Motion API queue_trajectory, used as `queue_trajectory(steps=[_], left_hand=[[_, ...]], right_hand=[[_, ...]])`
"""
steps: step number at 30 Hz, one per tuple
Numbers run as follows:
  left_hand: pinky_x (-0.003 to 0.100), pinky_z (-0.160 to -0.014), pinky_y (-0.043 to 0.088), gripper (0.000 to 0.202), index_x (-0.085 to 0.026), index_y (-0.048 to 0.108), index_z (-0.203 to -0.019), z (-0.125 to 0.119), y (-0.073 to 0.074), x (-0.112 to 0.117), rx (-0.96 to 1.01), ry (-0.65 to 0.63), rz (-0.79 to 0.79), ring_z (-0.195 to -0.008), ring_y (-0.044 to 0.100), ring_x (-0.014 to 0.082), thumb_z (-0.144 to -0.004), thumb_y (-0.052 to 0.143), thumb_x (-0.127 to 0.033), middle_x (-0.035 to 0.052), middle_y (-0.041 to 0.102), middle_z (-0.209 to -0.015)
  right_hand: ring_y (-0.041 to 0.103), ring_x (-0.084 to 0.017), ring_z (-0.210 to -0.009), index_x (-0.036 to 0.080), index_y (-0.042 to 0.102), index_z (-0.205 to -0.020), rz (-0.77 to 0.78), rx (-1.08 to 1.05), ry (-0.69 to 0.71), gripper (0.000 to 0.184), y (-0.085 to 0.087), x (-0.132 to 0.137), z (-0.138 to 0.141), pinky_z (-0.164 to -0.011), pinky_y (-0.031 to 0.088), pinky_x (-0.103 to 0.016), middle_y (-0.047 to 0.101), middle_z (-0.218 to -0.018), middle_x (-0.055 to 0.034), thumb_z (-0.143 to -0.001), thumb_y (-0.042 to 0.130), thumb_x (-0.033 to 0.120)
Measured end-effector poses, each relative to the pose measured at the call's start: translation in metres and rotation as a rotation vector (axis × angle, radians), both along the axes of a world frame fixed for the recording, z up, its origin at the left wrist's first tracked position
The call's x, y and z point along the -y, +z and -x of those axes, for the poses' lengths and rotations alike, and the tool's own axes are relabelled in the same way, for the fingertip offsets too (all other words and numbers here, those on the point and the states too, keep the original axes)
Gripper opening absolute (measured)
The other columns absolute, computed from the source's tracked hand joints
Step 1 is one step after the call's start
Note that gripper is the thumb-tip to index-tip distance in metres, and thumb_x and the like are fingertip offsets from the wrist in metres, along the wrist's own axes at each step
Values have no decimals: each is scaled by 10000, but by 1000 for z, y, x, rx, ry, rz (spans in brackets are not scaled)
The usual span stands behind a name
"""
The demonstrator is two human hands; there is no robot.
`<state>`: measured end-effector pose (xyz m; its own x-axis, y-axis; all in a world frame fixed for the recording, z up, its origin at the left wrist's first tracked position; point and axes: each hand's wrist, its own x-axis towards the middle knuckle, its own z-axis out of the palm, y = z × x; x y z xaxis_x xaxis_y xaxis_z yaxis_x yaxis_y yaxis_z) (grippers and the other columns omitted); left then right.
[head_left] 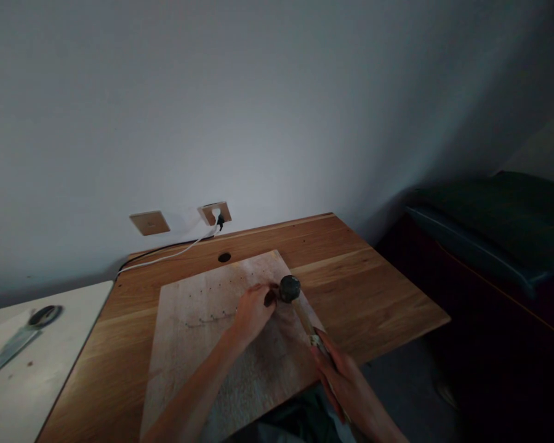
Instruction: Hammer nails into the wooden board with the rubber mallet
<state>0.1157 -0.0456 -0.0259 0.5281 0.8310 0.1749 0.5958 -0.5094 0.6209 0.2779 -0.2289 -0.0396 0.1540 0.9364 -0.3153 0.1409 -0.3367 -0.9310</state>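
Right hand (339,369): closing its fingers round the handle of the hammer (306,319), low on the shaft, leaving no gap that is showing.

Left hand (253,307): hovering over or resting on the board (258,381), bending its fingers and bringing thumb and fingertips near each other (whether it is pinching anything small, one cannot tell).

Hammer, one: lying forward and left of the right hand, above the right part of the board. Its long axis is running aslant, from the butt near the person's body, at the right, to the dark head, farther off and leftward. The head is pointing away from the person, sitting just beside the left hand's fingertips, on their right; contact is not showing clearly. The left hand is standing nearer the head, the right hand nearer the butt.

Nails (212,317), a short row: standing in the board, left of the left hand. Beyond them, small dark specks are forming a second line.

Board, one, pale: lying flat on the wooden table (373,295).

Farther out: a socket (207,215) is feeding a white cable (184,250) along the wall (277,123); a white table (69,344) is adjoining at left; a dark green cushion (489,215) is lying at right.
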Motion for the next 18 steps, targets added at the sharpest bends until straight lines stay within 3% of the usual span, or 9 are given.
queue_trajectory(steps=[10,15,18], left_hand=[[364,-864,561,369,-180,656,-1164,-3,-21,-1,203,77,51,-902,724,224,-807,656,-88,70,764,-944],[360,-846,573,509,-181,584,-1295,-1,-18,-1,210,85,95,-867,733,213,-800,654,-88,46,767,-911],[362,-862,574,505,-196,574,-1300,0,-18,-1,201,64,108,-880,730,207,-813,652,-90,26,764,-907]], right_hand=[[323,-79,-318,161,391,-1497,-32,-10,-5,686,23,-1,6,-298,292,-144,435,-447,120,-1004,414,638],[326,-90,-286,159,435,-1448,10,24,27,671,17,-7,2,-278,269,-144,424,-385,126,-990,416,650],[322,-85,-290,162,488,-1375,-6,14,-52,670,12,-7,-4,-284,298,-151,433,-400,125,-965,418,687]])
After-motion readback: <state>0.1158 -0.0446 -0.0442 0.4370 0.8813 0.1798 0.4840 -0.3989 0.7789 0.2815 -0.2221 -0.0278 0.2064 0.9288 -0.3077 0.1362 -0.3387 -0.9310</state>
